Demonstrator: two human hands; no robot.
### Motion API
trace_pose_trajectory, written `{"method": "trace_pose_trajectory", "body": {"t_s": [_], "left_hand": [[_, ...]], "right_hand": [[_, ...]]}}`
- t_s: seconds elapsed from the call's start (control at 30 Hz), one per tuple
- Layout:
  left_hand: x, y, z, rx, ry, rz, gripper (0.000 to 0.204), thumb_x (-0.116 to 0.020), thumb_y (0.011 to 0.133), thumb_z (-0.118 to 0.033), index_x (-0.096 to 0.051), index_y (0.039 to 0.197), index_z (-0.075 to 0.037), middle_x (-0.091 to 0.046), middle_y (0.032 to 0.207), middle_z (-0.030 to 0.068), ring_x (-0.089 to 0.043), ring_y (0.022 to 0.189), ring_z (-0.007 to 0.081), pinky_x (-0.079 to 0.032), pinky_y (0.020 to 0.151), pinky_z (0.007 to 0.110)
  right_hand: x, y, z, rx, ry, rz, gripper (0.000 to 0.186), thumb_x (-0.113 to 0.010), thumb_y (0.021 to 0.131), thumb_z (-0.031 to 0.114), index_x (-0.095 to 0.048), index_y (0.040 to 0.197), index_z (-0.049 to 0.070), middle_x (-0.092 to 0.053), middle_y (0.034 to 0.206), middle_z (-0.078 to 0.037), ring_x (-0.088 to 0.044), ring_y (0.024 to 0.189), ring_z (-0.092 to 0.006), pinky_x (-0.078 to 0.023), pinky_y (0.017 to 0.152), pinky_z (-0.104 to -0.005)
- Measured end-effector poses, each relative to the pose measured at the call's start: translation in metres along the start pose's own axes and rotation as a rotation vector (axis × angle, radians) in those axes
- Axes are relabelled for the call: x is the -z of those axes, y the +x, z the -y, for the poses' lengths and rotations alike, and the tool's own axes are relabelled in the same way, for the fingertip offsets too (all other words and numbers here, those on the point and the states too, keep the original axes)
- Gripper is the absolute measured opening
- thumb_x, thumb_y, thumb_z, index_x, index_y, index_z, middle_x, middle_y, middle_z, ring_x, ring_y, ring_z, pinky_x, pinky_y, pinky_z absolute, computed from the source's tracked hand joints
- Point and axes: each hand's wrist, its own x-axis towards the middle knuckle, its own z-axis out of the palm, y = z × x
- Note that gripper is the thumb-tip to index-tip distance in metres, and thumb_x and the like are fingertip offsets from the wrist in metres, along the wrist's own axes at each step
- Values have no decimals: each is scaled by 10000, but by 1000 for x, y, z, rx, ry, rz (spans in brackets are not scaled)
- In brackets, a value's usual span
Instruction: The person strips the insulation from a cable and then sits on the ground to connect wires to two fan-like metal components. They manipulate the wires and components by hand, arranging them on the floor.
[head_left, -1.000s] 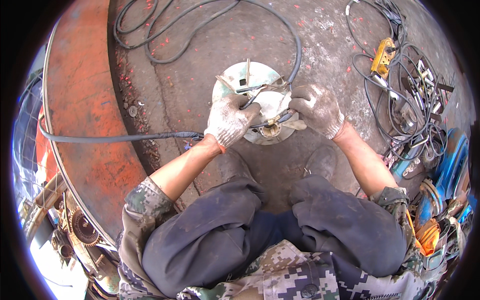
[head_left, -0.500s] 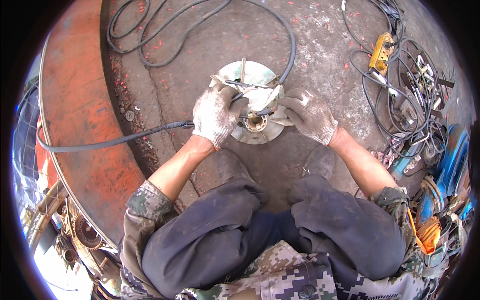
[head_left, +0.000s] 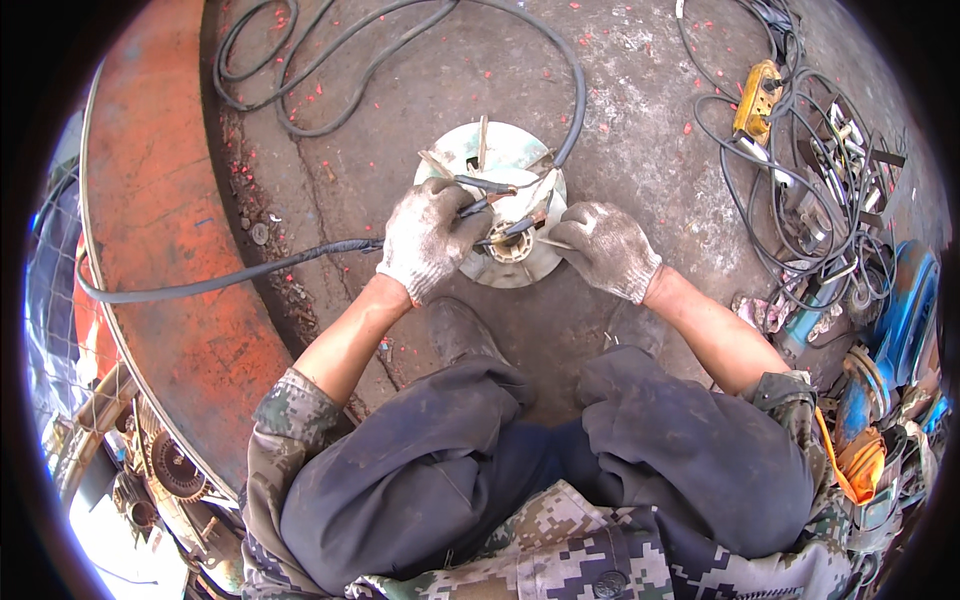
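Note:
My left hand (head_left: 432, 238), in a dirty white knit glove, is closed round a black cable (head_left: 330, 248) that comes in from the left. Separate insulated cores (head_left: 487, 208) stick out past its fingers. My right hand (head_left: 608, 248), gloved too, is closed at the right of these ends; a thin, pale sliver (head_left: 556, 243) shows at its fingertips, too small to name. Below both hands lies a round, pale greenish metal disc (head_left: 510, 143) with raised ribs and a ring-shaped hub (head_left: 512, 247). Another black cable (head_left: 577, 120) reaches the disc from above, its end on the disc.
A rusty orange curved metal plate (head_left: 160, 190) stands along the left. Loops of cable (head_left: 350, 110) lie on the concrete floor ahead. To the right are a yellow power strip (head_left: 757, 100), tangled cords, tools and blue metal parts (head_left: 905, 300). Red chips are scattered about.
My right hand has drawn back slightly toward me and away from the cable ends. The left hand keeps its hold, shifted a little, and the cores lie differently over the disc.

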Motion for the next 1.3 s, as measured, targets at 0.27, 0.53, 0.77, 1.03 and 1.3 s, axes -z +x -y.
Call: {"method": "trace_pose_trajectory", "body": {"t_s": [0.27, 0.53, 0.77, 1.03, 1.3], "left_hand": [[0, -6, -4, -102, 101, -127, 327, -814, 905, -338, -845, 1024, -35, -777, 1044, 188, -742, 1014, 406, -579, 933, 506], [-14, -14, 20, -232, -23, -307, 354, -865, 889, -295, -774, 1141, -64, -737, 1149, 138, -698, 1076, 379, -547, 938, 508], [-4, -37, 3, -448, 254, -282, 416, -907, 788, -210, -773, 1177, -153, -699, 1119, 72, -644, 1055, 338, -486, 953, 488], [-7, -35, 1, -344, 374, -141, 262, -833, 852, -190, -761, 1101, -155, -718, 985, 87, -671, 965, 343, -478, 870, 521], [-28, -53, -29, -330, 170, -108, 210, -844, 849, -155, -774, 1043, -113, -738, 961, 112, -697, 940, 358, -503, 851, 513]], "right_hand": [[-2, 0, 7, -50, 29, -41, 144, -797, 931, 212, -789, 1041, 121, -703, 993, -100, -709, 989, -353, -573, 852, -491], [1, 0, 13, -31, 27, -132, 155, -829, 906, 219, -767, 1002, 115, -682, 974, -105, -713, 964, -350, -578, 839, -482], [0, -8, 3, -27, -29, -94, 163, -848, 878, 211, -741, 955, 114, -684, 953, -101, -714, 952, -348, -577, 811, -479], [-5, -8, 11, -25, -154, -172, 181, -858, 841, 185, -741, 958, 111, -681, 902, -102, -712, 872, -344, -574, 762, -480], [-18, 11, 28, -211, 10, -207, 229, -873, 857, 243, -727, 961, 102, -701, 921, -148, -732, 880, -376, -595, 772, -496]]}}
